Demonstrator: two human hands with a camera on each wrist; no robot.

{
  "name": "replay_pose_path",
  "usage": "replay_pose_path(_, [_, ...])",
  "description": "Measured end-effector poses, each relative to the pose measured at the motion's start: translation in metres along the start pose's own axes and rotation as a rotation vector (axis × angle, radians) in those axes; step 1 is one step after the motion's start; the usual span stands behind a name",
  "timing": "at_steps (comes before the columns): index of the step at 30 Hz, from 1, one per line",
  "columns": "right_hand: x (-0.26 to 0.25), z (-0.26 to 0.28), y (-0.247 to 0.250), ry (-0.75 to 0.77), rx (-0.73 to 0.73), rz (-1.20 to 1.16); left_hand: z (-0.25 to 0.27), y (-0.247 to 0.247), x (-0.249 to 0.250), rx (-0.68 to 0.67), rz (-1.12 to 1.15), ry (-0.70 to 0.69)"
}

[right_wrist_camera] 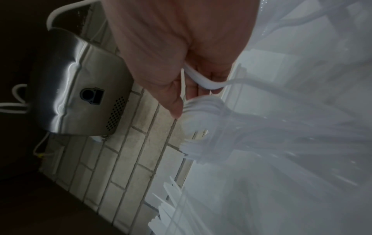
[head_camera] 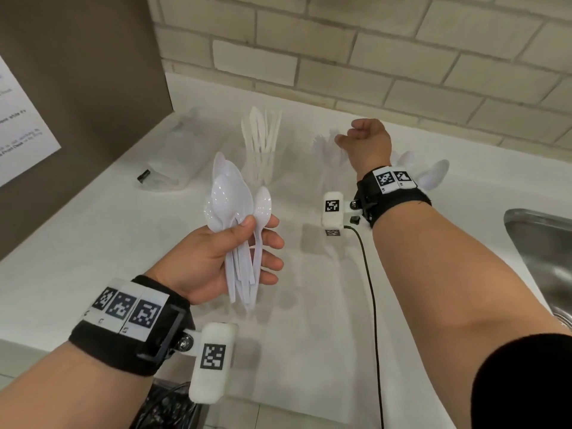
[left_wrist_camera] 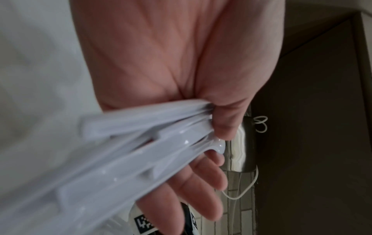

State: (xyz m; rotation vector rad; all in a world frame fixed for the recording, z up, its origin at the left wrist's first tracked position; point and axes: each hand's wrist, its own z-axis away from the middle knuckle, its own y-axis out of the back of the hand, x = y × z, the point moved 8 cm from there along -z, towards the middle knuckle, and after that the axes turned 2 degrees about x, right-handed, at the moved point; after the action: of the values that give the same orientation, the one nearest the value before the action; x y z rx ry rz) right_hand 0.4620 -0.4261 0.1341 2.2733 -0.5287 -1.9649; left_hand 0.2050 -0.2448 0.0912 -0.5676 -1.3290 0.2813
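My left hand [head_camera: 260,239] grips a bundle of several white plastic spoons [head_camera: 227,193] by their handles, bowls pointing up, above the white counter [head_camera: 108,243]. The left wrist view shows the spoon handles [left_wrist_camera: 141,151] fanned out between thumb and fingers of the left hand [left_wrist_camera: 217,149]. My right hand [head_camera: 356,134] is stretched to the back of the counter, over a clear cup of white forks [head_camera: 326,150]. In the right wrist view the right hand [right_wrist_camera: 193,93] has its fingers curled round a thin white utensil handle [right_wrist_camera: 203,81], just above the fork cup [right_wrist_camera: 203,120].
A clear cup of white knives [head_camera: 263,140] stands left of the forks. More spoons [head_camera: 433,178] stick up behind my right wrist. A crumpled clear bag [head_camera: 176,156] lies at the back left. A steel sink [head_camera: 541,243] is at the right. A steel dispenser [right_wrist_camera: 80,95] hangs on the tiled wall.
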Motion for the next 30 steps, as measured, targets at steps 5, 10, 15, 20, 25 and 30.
replay_pose_path(5, [-0.009,-0.006,-0.008,0.105,-0.057,0.243,-0.002,-0.006,-0.005,-0.035,0.013,0.022])
replay_pose_path(10, [-0.021,0.0,-0.013,0.14,-0.07,0.321,-0.003,-0.01,-0.008,-0.025,-0.017,0.037])
replay_pose_path(15, [-0.056,0.059,-0.009,0.203,-0.102,0.067,-0.007,-0.007,-0.002,0.159,-0.294,-0.023])
replay_pose_path(20, [-0.043,0.163,-0.043,-0.121,-0.714,-0.044,-0.016,-0.006,0.001,0.303,-0.396,-0.116])
replay_pose_path(25, [-0.023,0.215,-0.052,-0.289,-0.863,-0.242,-0.023,-0.008,0.0,0.295,-0.353,-0.128])
replay_pose_path(30, [-0.022,0.216,-0.043,-0.317,-0.687,-0.305,-0.023,-0.009,-0.005,0.185,-0.23,-0.054])
